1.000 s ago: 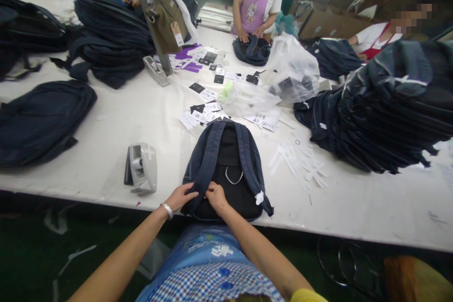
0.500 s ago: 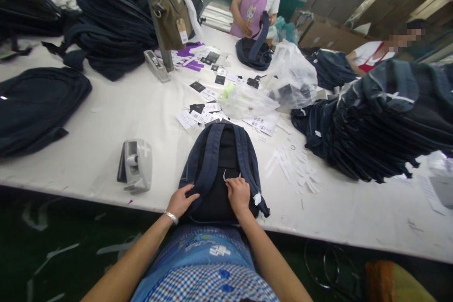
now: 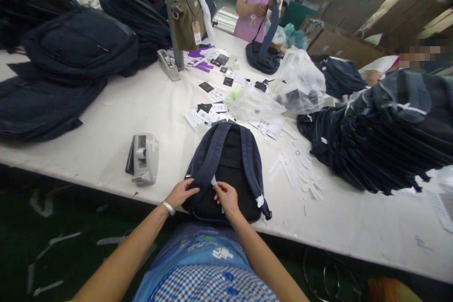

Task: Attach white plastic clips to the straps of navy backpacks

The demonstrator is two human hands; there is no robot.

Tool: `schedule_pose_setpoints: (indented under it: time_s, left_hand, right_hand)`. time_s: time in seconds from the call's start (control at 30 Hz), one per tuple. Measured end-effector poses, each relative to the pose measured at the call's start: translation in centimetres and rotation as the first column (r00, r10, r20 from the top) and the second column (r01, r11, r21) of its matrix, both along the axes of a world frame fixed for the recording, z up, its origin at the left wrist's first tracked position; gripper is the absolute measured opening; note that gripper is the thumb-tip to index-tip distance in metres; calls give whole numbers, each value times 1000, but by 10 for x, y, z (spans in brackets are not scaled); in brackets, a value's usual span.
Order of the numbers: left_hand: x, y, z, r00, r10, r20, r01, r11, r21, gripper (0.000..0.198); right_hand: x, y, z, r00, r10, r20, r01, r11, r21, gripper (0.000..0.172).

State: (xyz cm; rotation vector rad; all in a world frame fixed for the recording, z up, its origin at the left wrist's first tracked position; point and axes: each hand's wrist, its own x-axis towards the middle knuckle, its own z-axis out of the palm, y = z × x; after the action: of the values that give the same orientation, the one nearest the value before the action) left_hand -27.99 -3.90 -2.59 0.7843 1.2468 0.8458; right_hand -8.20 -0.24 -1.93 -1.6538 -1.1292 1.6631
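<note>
A navy backpack (image 3: pixel 231 163) lies in front of me at the table's near edge, with its black back panel and two shoulder straps facing up. My left hand (image 3: pixel 181 193) pinches the lower part of the left shoulder strap (image 3: pixel 210 160) between thumb and fingers. Over the back panel, my right hand (image 3: pixel 226 198) is closed on a thin white strip (image 3: pixel 213 180) beside that strap. Low on the right strap hangs a small white piece (image 3: pixel 260 201).
A tape dispenser (image 3: pixel 146 158) stands left of the backpack. Beyond it are hang tags (image 3: pixel 208 112) and a clear plastic bag (image 3: pixel 299 80). White paper strips (image 3: pixel 300 174) lie to the right, near a tall backpack stack (image 3: pixel 382 137). More backpacks (image 3: pixel 85 45) lie left. Co-workers stand across the table.
My right hand has shifted left with the white strip, towards the left strap. Another backpack now lies on the one at far left. The co-worker opposite has raised their hands along a strap.
</note>
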Motion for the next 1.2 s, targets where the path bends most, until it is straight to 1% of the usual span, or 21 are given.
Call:
schedule_pose_setpoints:
  time_s: [0.07, 0.13, 0.2, 0.3, 0.37, 0.43, 0.5, 0.53, 0.6, 0.73, 0.83, 0.9, 0.97, 1.03, 1.07, 1.13, 1.17, 1.2]
  left_hand:
    - [2, -1, 1, 1000, 5, 8, -5, 1000, 24, 45]
    - [2, -2, 1, 997, 40, -70, -34, 996, 79, 43]
    - [3, -4, -1, 985, 77, -156, -54, 987, 149, 37]
    - [5, -7, -3, 959, 114, -261, -57, 975, 215, 32]
    - [11, -11, -5, 928, 153, -340, -71, 967, 243, 30]
    - [18, -15, -7, 897, 211, -388, -112, 958, 263, 37]
    - [25, -17, -7, 879, 258, -401, -161, 952, 261, 55]
    - [27, -17, -7, 874, 269, -405, -176, 951, 253, 65]
    - [28, -16, -5, 868, 267, -419, -179, 955, 237, 76]
    - [20, -9, -2, 873, 217, -436, -143, 970, 195, 92]
    - [17, -8, -4, 879, 223, -421, -161, 971, 178, 101]
    - [18, -10, -8, 867, 257, -427, -197, 964, 180, 101]
    - [19, -14, -13, 849, 282, -447, -220, 958, 186, 101]
    - [19, -16, -16, 844, 279, -458, -211, 958, 193, 102]
    - [20, -17, -18, 846, 273, -458, -202, 959, 200, 102]
    - [21, -19, -19, 845, 270, -461, -191, 959, 211, 102]
    - [22, -19, -19, 839, 275, -470, -194, 958, 213, 101]
    - [23, -19, -18, 828, 282, -484, -202, 956, 213, 100]
  right_hand:
    - [-17, -2, -7, 998, 58, 18, -58, 998, 13, 30]
    - [-31, -3, -12, 993, 115, 14, -115, 993, 23, 22]
    - [-37, -4, -13, 986, 166, -14, -166, 986, 12, 17]
    - [-33, -3, -9, 959, 271, -85, -275, 961, -33, 13]
    - [-24, -2, -5, 922, 354, -155, -367, 928, -67, 13]
    - [-17, -2, -2, 886, 388, -253, -424, 899, -108, 15]
    - [-13, -2, -2, 876, 352, -331, -416, 897, -148, 16]
    - [-12, -3, -3, 884, 318, -344, -391, 905, -167, 16]
    - [-13, -3, -7, 907, 270, -325, -343, 919, -193, 11]
    - [-18, -1, -15, 916, 278, -288, -345, 913, -217, 7]
    - [-20, 0, -18, 917, 291, -274, -353, 911, -215, 9]
    - [-20, -1, -19, 915, 292, -278, -353, 913, -204, 14]
    - [-18, -5, -19, 913, 302, -274, -354, 920, -169, 24]
    - [-12, -9, -17, 920, 336, -202, -364, 923, -123, 29]
    - [-8, -12, -14, 926, 357, -125, -369, 925, -87, 30]
    - [1, -17, -6, 916, 391, 95, -394, 919, 26, 29]
    - [5, -19, -2, 895, 399, 199, -423, 901, 95, 28]
    - [8, -21, 3, 869, 409, 279, -463, 871, 165, 26]
